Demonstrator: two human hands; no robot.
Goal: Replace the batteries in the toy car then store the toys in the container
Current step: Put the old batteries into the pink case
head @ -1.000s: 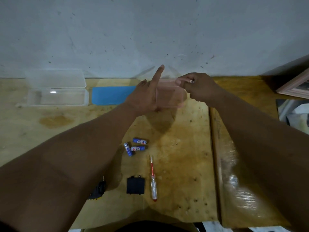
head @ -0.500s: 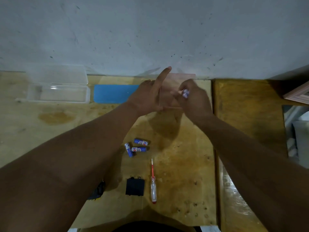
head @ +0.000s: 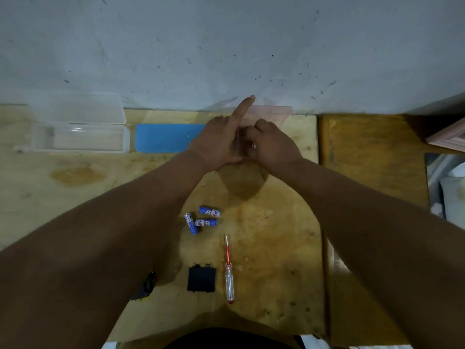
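blue batteries (head: 205,218) with white-and-red labels, a large letter "A" visible, remaining print too small to read

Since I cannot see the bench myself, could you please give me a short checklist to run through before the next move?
1. Three batteries loose on the table, in plain view: ok.
2. Black cover off, lying beside the screwdriver: ok.
3. Toy car state: cannot tell, mostly hidden under the left forearm.
4. Clear container open: ok.
5. Hands free: not ok; left hand and right hand are on a pinkish clear case.
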